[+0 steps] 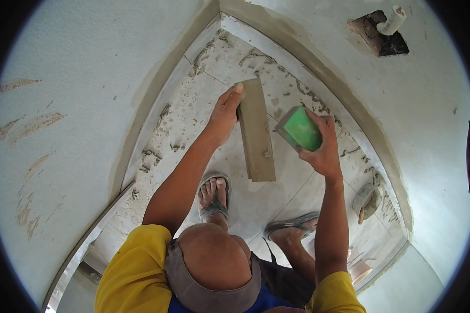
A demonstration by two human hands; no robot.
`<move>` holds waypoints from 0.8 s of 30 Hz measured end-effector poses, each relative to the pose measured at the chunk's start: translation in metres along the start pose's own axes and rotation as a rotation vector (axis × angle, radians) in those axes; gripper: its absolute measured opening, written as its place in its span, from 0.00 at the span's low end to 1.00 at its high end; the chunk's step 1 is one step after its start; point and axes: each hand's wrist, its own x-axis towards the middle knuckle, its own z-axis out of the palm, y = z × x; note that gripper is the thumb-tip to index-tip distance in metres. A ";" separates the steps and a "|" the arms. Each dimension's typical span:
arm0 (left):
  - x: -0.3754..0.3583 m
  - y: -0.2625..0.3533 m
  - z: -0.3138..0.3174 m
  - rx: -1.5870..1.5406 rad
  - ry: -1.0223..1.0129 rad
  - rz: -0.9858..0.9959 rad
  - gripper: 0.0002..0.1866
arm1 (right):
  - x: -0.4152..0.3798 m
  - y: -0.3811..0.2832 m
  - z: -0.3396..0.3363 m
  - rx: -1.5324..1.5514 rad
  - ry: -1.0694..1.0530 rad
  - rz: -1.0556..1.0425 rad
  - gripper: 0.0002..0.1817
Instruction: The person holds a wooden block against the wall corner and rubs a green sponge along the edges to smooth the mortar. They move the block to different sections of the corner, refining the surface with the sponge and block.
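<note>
My left hand (227, 112) grips a long, flat, mortar-coloured board (258, 136) near its upper end, with the thumb lying along the top edge. The board slants down over the tiled floor, and a small grey lump sticks to its lower part. In my right hand (322, 138) is a green sponge block (302, 129), held by its right side with fingers and thumb around it. A greyish blurred edge shows along the block's left side. The block is to the right of the board, with a gap between them.
Crumbs of mortar lie over the floor tiles (193, 120), mostly along the white skirting (292, 55). A mortar-stained bowl (367, 201) rests near the right wall. A white pipe (391, 21) juts from a wall recess. Sandalled feet (214, 195) stand below the board.
</note>
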 end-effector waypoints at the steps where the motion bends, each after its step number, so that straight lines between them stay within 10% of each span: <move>1: 0.002 0.003 -0.002 0.003 0.001 0.006 0.32 | -0.007 0.012 -0.005 -0.138 0.012 0.034 0.46; 8: 0.056 0.020 -0.006 -0.162 0.208 0.086 0.29 | -0.057 0.044 -0.006 0.391 0.143 0.390 0.45; 24: 0.151 0.040 -0.006 -0.070 0.519 0.197 0.23 | -0.087 0.057 0.027 0.392 0.045 0.483 0.42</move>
